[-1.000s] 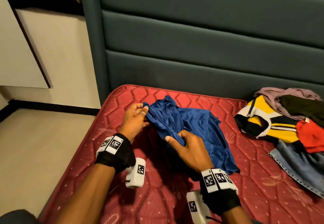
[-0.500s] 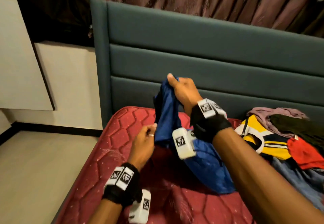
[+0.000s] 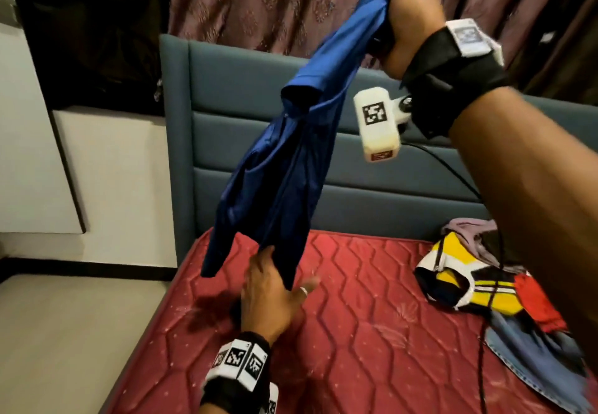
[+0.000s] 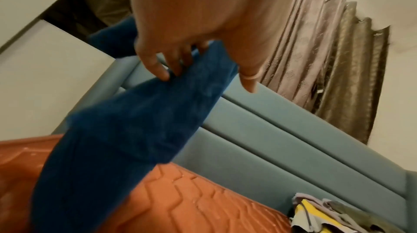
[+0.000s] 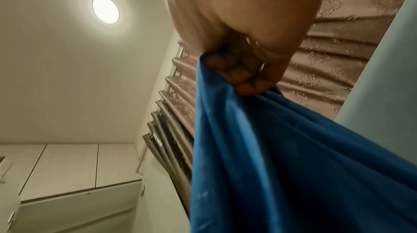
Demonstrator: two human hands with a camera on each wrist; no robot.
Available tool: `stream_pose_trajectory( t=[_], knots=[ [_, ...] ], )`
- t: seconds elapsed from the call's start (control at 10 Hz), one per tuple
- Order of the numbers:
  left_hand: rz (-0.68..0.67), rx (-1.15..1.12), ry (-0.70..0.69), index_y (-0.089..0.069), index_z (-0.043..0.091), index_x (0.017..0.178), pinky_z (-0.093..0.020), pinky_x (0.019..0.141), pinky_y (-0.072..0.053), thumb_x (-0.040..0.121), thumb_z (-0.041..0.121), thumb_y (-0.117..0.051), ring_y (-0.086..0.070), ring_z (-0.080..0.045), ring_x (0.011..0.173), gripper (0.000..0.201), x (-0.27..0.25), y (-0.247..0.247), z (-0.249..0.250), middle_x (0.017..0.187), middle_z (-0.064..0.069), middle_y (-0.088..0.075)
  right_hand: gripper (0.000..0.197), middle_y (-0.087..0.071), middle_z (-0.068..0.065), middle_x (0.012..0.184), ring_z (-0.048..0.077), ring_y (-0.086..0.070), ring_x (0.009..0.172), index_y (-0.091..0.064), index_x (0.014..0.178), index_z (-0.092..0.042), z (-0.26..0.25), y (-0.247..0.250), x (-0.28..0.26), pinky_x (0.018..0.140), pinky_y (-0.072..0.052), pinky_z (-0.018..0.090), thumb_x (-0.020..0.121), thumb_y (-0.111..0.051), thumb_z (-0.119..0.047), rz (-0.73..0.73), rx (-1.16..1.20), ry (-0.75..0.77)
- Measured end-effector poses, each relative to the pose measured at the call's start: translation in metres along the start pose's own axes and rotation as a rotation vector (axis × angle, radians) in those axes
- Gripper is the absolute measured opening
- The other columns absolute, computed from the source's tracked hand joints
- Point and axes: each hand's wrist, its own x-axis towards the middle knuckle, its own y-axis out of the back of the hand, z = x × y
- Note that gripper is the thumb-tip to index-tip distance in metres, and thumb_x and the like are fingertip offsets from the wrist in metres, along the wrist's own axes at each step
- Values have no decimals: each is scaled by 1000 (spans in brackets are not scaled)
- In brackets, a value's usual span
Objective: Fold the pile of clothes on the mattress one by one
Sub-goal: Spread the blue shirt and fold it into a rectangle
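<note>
The right hand (image 3: pixel 409 22) is fisted tight on one end of the blue garment (image 3: pixel 284 161), holding it hanging high above the red mattress (image 3: pixel 372 316); this looks like the shake-out step before folding. The left hand (image 3: pixel 270 294), below, has loosely spread fingers (image 4: pixel 158 69) brushing the cloth's lower end; next it must pinch that hem, while the pile of clothes (image 3: pixel 479 284) waits on the mattress's right side.

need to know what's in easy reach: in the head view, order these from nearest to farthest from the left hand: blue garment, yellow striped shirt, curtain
From the left hand, low over the mattress:
1. blue garment: its hanging lower end touches the fingers, just above the hand.
2. yellow striped shirt: on the clothes pile, off to the right.
3. curtain: behind the headboard, at the top.
</note>
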Motion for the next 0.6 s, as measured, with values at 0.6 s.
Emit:
stream_pose_trajectory(
  t=[0.6],
  knots=[
    [73, 285, 486, -61, 7, 123, -50, 100, -46, 89, 34, -67, -55, -47, 117, 44, 30, 71, -164, 123, -24, -62, 48, -64, 12, 126, 35, -66, 109, -57, 123, -9, 337, 305, -208, 76, -55, 33, 85, -63, -37, 201, -748, -826]
  ],
)
